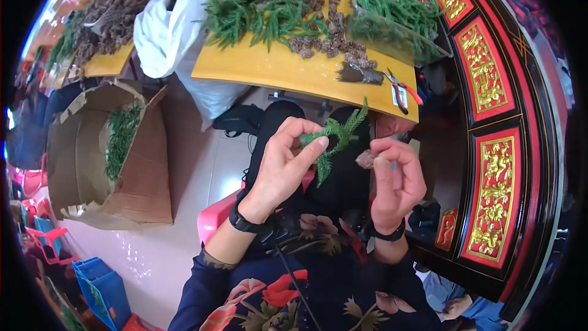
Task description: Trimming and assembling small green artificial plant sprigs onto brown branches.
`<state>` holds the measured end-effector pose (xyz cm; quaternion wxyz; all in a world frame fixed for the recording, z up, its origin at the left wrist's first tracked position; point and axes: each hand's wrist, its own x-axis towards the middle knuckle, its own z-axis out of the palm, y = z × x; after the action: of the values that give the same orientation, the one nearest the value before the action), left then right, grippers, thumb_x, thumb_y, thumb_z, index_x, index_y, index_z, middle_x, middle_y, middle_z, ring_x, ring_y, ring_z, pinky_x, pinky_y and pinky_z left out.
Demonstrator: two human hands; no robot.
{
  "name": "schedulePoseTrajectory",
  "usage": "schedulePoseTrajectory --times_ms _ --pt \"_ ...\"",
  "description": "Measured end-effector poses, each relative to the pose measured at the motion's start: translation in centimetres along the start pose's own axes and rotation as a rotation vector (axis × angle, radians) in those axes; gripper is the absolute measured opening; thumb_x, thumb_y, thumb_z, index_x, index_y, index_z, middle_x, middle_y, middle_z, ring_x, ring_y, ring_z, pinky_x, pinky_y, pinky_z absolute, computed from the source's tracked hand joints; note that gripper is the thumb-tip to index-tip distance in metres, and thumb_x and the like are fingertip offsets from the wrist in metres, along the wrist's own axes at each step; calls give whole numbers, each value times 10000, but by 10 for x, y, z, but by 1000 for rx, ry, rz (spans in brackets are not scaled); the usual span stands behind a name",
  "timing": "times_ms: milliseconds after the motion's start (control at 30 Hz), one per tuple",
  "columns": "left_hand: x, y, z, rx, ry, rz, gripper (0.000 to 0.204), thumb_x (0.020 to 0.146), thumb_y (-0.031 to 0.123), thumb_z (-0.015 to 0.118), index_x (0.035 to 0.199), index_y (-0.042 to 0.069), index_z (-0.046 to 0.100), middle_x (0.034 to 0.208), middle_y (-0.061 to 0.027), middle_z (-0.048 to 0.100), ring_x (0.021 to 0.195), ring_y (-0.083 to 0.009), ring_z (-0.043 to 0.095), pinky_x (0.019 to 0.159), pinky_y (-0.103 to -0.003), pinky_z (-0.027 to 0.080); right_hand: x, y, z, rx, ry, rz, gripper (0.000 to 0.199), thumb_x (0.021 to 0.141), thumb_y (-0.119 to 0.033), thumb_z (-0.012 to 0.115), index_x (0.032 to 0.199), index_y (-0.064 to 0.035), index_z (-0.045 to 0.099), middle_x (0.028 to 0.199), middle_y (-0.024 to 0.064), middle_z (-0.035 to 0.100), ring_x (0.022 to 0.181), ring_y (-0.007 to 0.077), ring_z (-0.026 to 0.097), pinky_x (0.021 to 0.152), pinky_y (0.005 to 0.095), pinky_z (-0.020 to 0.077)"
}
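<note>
One sprig (344,133) in left grip (282,164)

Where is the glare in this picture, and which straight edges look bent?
Head view: glare on the tiled floor, none visible on the held green sprig; head view too: the yellow table and carved panel have bowed edges, likely lens distortion.

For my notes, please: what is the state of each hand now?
Left hand: closed, pinching a green sprig.
Right hand: closed, pinching a small brown cone by the fingertips.
</note>
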<state>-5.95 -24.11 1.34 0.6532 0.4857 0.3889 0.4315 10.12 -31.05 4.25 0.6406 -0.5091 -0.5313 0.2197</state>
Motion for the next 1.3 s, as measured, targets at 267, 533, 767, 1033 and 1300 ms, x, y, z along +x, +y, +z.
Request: schedulePoseTrajectory --times_ms 267,533,767,1033,1300 --pt "-112 15 -8 466 134 341 173 871 65 693 1024 -8 660 958 -34 556 954 -84 508 754 -187 417 -79 -52 23 -215 -255 -163 34 911 -3 604 942 11 594 994 134 707 808 150 651 769 273 519" --pt "-181 16 -24 54 107 14 167 894 91 686 1051 38 662 927 6 620 823 -69 552 749 -186 410 -123 -72 18 35 -244 104 35 957 -16 561 974 11 575 1112 148 693 858 64 598 804 223 475" --pt "-175 -23 -66 -136 67 -35 197 931 98 643 1111 23 619 936 -5 661 837 -46 591 746 -192 450 -129 -38 55 -267 -259 -255 67 862 -4 668 902 -12 615 972 106 716 807 149 637 791 268 483" --pt "-179 -42 -92 -176 121 33 179 947 73 612 1111 3 600 979 -37 664 865 -79 617 790 -214 480 -143 -11 90 -392 -285 -404 143 750 19 730 845 -53 651 783 44 664 724 216 601 710 320 460" --pt "-177 -50 -97 -354 127 -7 147 977 105 573 1093 20 603 983 -48 660 844 -101 622 797 -233 498 -143 -7 94 -420 -257 -338 145 752 -1 744 839 -71 653 757 33 648 716 215 595 716 323 454"
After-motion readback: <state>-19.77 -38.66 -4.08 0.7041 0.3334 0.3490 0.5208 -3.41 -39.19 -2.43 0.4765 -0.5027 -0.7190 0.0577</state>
